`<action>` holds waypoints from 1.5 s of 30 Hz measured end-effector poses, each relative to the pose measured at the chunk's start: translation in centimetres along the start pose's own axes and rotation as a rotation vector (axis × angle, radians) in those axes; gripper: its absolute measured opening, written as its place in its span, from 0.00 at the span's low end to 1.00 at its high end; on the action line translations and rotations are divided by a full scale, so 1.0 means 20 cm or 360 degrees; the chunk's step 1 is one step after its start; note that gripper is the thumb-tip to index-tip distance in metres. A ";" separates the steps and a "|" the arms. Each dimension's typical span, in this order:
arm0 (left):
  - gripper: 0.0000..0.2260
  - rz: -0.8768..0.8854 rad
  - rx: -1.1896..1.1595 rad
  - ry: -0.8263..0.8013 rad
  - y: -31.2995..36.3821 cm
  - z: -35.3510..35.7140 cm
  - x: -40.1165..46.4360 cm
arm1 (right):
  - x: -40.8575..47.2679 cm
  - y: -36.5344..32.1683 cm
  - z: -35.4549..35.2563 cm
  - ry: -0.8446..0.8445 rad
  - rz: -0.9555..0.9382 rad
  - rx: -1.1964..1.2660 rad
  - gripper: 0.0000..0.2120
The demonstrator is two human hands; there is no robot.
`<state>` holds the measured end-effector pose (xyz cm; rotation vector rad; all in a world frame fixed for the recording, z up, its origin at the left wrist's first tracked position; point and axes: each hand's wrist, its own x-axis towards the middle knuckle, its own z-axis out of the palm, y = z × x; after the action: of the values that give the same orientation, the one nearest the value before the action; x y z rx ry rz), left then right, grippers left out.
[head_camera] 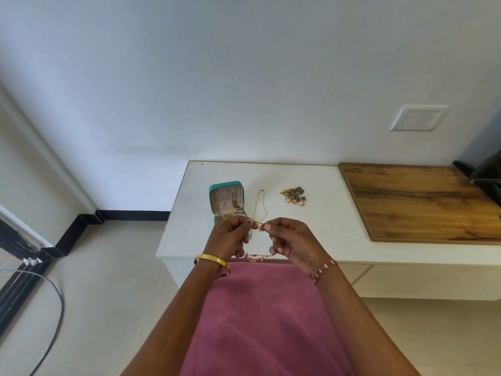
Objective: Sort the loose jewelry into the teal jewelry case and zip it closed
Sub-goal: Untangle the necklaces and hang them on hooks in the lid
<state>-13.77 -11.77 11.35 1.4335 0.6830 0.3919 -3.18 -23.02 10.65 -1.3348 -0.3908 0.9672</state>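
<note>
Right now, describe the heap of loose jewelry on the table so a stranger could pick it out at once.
Start at the white table against the wall, with the wooden board at its right. Just left of that board, toward the far edge, lies a small heap of jewelry. Unlike the thin gold chain beside it and the open teal case farther left, it is a tangled cluster of gold and grey pieces.
</note>
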 end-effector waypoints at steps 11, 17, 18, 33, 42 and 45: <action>0.06 0.0070 0.0250 0.0145 -0.10 -0.09 0.15 | 0.19 -0.07 0.07 0.0008 -0.0081 -0.0600 0.01; 0.07 0.0061 0.0085 0.0330 -0.15 -0.12 0.32 | 0.37 -0.05 0.15 0.0103 -0.0128 -0.0560 0.02; 0.06 0.0053 0.0080 0.0355 -0.16 -0.13 0.35 | 0.40 -0.05 0.17 0.0120 -0.0128 -0.0560 0.02; 0.09 -0.0171 0.0108 0.0901 -0.41 -0.28 0.76 | 1.00 0.16 0.29 0.0360 -0.0207 -0.0795 0.05; 0.21 -0.0015 0.0316 0.0790 -0.52 -0.31 0.95 | 1.11 0.35 0.31 0.0604 -0.0603 -0.1092 0.03; 0.18 0.0010 0.0391 0.0732 -0.52 -0.30 0.99 | 1.13 0.37 0.32 0.0667 -0.0730 -0.1130 0.03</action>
<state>-4.33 4.10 -2.74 1.5921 1.1283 0.6720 2.45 -2.04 -0.91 -1.9212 -0.7131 0.1356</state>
